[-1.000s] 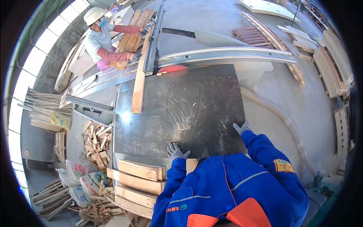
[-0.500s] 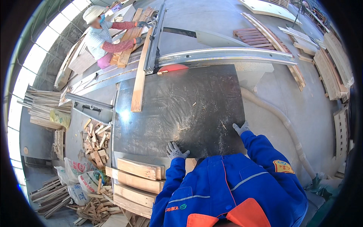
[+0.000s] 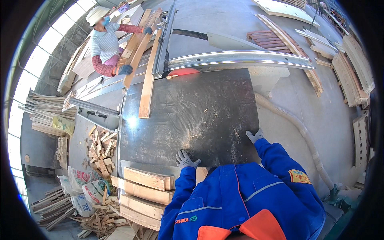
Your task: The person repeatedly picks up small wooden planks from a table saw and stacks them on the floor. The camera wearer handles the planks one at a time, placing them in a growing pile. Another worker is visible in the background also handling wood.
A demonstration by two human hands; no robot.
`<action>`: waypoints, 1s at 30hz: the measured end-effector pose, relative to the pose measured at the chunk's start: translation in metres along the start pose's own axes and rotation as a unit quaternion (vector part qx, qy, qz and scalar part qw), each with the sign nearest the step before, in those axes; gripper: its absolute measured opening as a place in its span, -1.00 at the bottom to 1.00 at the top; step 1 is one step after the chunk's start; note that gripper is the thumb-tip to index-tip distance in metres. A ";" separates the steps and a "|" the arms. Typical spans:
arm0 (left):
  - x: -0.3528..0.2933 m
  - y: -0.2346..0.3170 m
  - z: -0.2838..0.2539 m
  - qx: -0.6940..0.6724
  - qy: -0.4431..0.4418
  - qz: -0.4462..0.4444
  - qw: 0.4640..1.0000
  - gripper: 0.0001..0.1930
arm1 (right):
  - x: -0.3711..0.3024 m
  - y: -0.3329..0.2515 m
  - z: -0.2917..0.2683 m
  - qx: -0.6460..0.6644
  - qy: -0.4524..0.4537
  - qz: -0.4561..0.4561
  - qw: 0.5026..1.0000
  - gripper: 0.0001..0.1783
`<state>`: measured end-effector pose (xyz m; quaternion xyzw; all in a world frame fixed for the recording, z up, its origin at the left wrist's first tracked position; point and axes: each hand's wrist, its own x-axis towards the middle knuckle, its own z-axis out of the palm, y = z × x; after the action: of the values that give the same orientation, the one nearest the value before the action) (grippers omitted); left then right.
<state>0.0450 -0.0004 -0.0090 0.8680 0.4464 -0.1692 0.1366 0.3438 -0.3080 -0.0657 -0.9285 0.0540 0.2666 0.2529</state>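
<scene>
Wkr's [image 3: 105,46] plank [image 3: 139,54] moved nearer; blk tabletop [image 3: 176,128] longest L-R.

Black worktop [image 3: 192,104] with pale dusty smears, left hand [image 3: 187,159] and right hand [image 3: 255,135] in grey gloves, blue jacket [image 3: 228,188] with orange collar [image 3: 266,226], yellow-orange badge [image 3: 299,176], honey-tan board [image 3: 149,90], red disc [image 3: 184,72], co-worker [image 3: 104,45] in off-white hat [image 3: 97,16], red checked sleeves [image 3: 103,67], cream hose [image 3: 294,119], grey floor [image 3: 334,138].

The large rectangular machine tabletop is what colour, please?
The tabletop is black, best seen in the head view.
</scene>
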 end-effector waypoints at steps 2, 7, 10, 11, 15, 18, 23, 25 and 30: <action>0.000 0.000 0.000 0.002 0.000 -0.002 1.000 0.25 | 0.000 0.000 0.000 0.001 0.003 -0.001 1.000 0.33; 0.000 0.001 0.000 0.013 -0.003 -0.014 1.000 0.29 | -0.002 -0.002 -0.001 0.007 0.005 0.003 1.000 0.32; 0.001 0.001 0.001 0.012 -0.003 -0.014 1.000 0.29 | -0.001 -0.001 -0.001 0.008 0.004 -0.002 1.000 0.33; 0.001 0.001 0.001 0.011 -0.002 -0.013 1.000 0.30 | -0.001 0.000 -0.001 0.005 0.003 -0.001 1.000 0.33; -0.001 0.001 -0.002 -0.005 -0.005 -0.003 1.000 0.26 | -0.001 0.000 -0.001 0.003 0.000 0.002 1.000 0.35; 0.001 0.000 0.000 0.004 -0.007 -0.003 1.000 0.27 | -0.001 0.000 -0.001 0.009 0.002 -0.006 1.000 0.34; 0.000 0.001 -0.002 0.001 -0.008 -0.005 1.000 0.27 | 0.001 0.002 0.001 0.006 0.009 -0.011 1.000 0.34; -0.001 0.002 -0.003 -0.002 -0.010 -0.007 1.000 0.26 | 0.001 0.001 0.001 0.010 0.008 -0.009 1.000 0.34; -0.002 0.002 -0.004 -0.002 -0.005 -0.004 1.000 0.25 | 0.001 0.001 0.002 0.009 0.013 -0.007 1.000 0.33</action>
<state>0.0464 -0.0016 -0.0045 0.8651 0.4494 -0.1735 0.1398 0.3436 -0.3080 -0.0682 -0.9300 0.0536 0.2522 0.2620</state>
